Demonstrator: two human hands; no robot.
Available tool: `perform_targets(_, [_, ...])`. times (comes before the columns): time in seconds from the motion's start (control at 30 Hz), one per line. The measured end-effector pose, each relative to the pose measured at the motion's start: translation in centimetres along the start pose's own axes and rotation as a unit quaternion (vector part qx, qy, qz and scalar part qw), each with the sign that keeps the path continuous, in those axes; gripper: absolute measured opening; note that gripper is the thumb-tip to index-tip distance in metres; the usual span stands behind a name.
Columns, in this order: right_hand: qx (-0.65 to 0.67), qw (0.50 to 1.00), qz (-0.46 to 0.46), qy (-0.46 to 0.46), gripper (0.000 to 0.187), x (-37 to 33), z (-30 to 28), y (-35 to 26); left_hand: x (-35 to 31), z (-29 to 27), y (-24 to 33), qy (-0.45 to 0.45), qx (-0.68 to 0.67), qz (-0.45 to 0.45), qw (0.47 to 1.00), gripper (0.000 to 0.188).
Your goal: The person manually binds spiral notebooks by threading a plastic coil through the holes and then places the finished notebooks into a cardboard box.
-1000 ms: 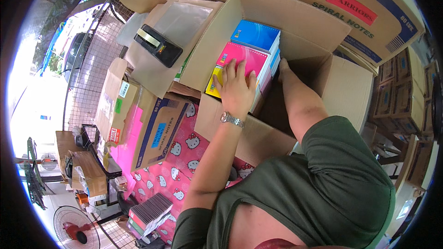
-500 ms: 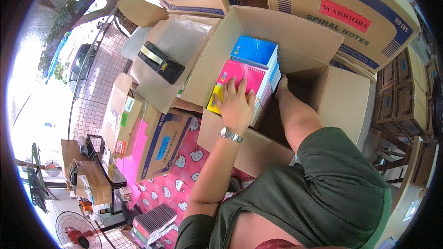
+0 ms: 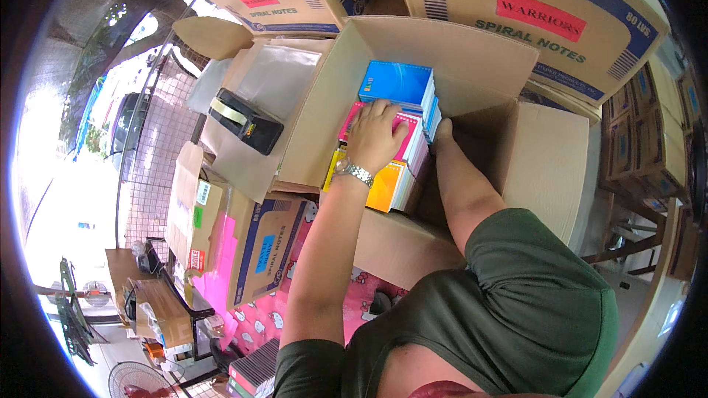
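An open cardboard box [image 3: 457,51] stands in front of me with stacks of spiral notebooks along its left side. The blue notebook [image 3: 397,82] tops the far stack. On the pink notebook [image 3: 408,136] rests my left hand [image 3: 375,133], fingers laid over the cover and thumb apart; it wears a metal watch. Nearer to me lies the orange notebook [image 3: 383,188], partly under my wrist. My right hand [image 3: 442,133] reaches down inside the box against the right side of the stacks. Its fingers are hidden behind the notebooks.
Large closed cartons [image 3: 516,37] stand behind the box. At its left, a black tape dispenser [image 3: 247,121] sits on cardboard and clear plastic. Another carton [image 3: 265,250] stands lower left, near a dark stack of notebooks [image 3: 254,368]. More cartons [image 3: 641,133] are piled at right.
My left hand has slid away from me, up the pink cover toward the blue notebook. The orange notebook shows more now. My right hand stays beside the stacks; the view has shifted slightly.
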State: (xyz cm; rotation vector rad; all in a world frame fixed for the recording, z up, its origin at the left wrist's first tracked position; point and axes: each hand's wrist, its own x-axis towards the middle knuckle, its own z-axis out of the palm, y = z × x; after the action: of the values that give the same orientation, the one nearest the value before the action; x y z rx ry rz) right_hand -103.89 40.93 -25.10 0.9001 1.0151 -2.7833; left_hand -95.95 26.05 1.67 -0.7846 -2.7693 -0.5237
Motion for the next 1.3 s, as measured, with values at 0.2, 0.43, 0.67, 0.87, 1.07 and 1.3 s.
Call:
perform_targets(0.2, [0.01,0.999,0.034,0.008,0.061,-1.7,0.6,0.4,-1.7,1.0,-1.1,0.013,0.032,0.01,0.999,0.028])
perform_targets(0.43, [0.044,0.999,0.01,-0.008,0.058,-0.8,0.4,0.0,3.8,1.3,-0.9,0.096,-0.033,-0.044,0.994,0.039])
perform_targets(0.67, [0.043,0.997,0.064,-0.02,0.056,-2.1,1.3,0.5,2.6,2.1,-0.9,0.006,0.014,-0.12,0.993,0.048])
perform_targets(0.87, [0.105,0.992,-0.017,-0.066,0.055,0.8,1.7,-1.5,4.8,-1.0,2.8,0.037,-0.002,-0.124,0.992,0.047])
perform_targets(1.07, [0.065,0.996,-0.018,-0.061,0.055,-7.0,6.8,-6.0,4.9,-3.1,3.1,0.216,-0.068,-0.057,0.972,0.039])
perform_targets(1.3, [0.067,0.954,-0.17,-0.237,0.057,-13.5,13.3,-13.8,5.5,-12.1,9.9,0.364,-0.06,0.032,0.929,0.034])
